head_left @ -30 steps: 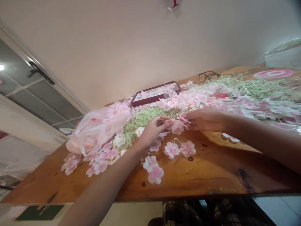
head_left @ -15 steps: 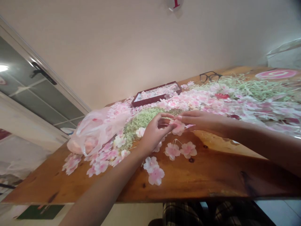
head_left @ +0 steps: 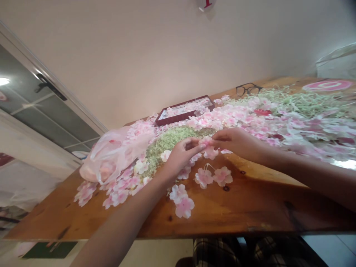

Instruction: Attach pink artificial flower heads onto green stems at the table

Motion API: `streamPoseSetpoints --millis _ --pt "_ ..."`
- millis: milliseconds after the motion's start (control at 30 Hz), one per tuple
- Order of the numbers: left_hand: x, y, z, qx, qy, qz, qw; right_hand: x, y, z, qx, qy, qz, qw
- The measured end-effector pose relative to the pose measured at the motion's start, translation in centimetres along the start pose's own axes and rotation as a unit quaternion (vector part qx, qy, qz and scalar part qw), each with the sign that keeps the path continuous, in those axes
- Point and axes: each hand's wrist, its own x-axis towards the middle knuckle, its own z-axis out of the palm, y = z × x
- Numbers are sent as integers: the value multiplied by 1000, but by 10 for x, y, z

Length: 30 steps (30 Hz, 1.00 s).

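Note:
Between my fingertips are pink artificial flowers (head_left: 210, 152), held up a little over the table. My left hand (head_left: 183, 154) pinches them from the left, thumb and fingers together. From the right, my right hand (head_left: 236, 142) pinches the upper bloom with closed fingers. Just below lies a pair of pink flowers (head_left: 213, 177) joined by a thin pale stem. Nearer the front edge rests another pair, one white and one pink flower (head_left: 184, 206). Any stem inside my fingers is hidden.
Loose flowers (head_left: 239, 116) spread across the wooden table (head_left: 250, 207), with green shredded filler (head_left: 308, 104) at right. A translucent plastic bag (head_left: 111, 154) sits at left. Along the wall are a dark red-rimmed box (head_left: 174, 118) holding flowers and eyeglasses (head_left: 248, 90).
My right hand has closed into a pinch on the flowers and its knuckles have risen slightly. A second bloom now shows above the first between my fingers. My left hand has shifted slightly lower.

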Motion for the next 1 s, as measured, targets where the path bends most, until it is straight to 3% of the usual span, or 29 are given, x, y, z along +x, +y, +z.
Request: streamPoseSetpoints --millis 267,467,700,1000 --pt "-2 4 -1 27 7 -14 1000 -1 -1 0 -25 4 -8 1000" --pt "0 2 -1 12 18 10 1000 1 -2 -4 -37 3 -2 999" --pt "12 -9 -13 19 43 24 999 7 11 -16 -65 37 58 996" --pt "24 -21 -29 53 87 40 994 14 29 -13 -156 52 41 986"
